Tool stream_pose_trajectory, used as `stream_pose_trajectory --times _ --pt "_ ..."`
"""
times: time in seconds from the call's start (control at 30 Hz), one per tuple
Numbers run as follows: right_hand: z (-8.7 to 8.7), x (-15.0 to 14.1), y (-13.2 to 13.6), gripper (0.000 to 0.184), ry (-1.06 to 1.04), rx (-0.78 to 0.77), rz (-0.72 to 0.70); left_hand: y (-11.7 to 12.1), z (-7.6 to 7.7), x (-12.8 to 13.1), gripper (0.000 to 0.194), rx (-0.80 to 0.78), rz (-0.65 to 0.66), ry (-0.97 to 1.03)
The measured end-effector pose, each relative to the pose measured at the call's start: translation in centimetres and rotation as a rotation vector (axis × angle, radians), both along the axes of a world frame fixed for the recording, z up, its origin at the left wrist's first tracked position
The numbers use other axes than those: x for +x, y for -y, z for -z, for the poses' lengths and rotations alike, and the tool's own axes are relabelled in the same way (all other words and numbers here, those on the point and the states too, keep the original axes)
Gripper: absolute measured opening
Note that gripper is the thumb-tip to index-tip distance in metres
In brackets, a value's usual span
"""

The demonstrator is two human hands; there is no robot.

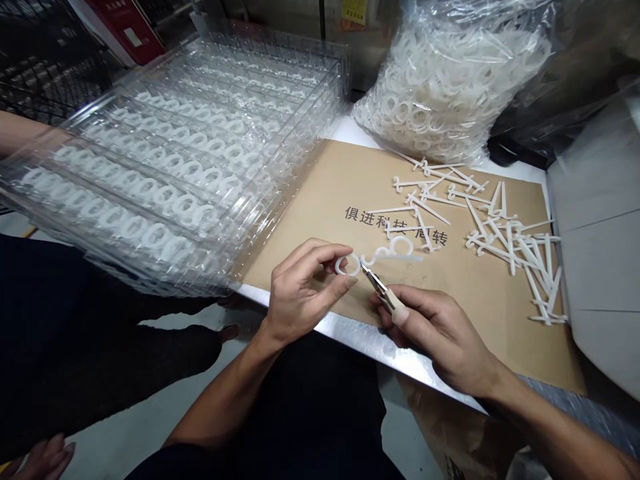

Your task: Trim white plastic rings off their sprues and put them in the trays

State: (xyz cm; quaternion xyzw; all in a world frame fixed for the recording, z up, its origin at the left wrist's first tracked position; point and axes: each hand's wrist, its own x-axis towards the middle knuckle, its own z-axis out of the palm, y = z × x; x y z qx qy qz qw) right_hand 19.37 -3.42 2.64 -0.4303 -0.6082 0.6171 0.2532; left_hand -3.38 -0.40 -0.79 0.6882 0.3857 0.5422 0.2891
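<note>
My left hand [300, 290] pinches a small white plastic ring [348, 265] between thumb and fingers, just above the brown cardboard sheet [465, 293]. My right hand [443, 333] grips a small pair of cutters [380, 288], whose tip touches the ring's right side. A white runner piece with rings still on it [395, 251] lies on the cardboard right behind the cutter tip.
A stack of clear trays holding rows of white rings [170, 167] sits at left. A clear bag of white ring parts [450, 80] stands at the back. Several cut-off white sprue sticks [500, 227] litter the cardboard at right. Another person's hand [37, 457] shows at bottom left.
</note>
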Motion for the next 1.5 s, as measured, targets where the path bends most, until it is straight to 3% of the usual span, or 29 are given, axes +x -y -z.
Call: stream_pose_trajectory --times 0.33,0.73,1.5 --pt "-0.21 -0.27 -0.05 0.040 0.123 0.096 -0.011 -0.15 0.01 0.00 0.031 -0.009 0.001 0.005" --pt "0.46 0.32 -0.03 0.041 0.033 -0.047 -0.001 0.22 0.53 -0.23 0.036 0.051 -0.119 0.086" --pt "-0.22 -0.02 -0.23 0.039 0.012 -0.039 0.026 0.41 0.59 -0.23 0.038 0.029 -0.133 0.083"
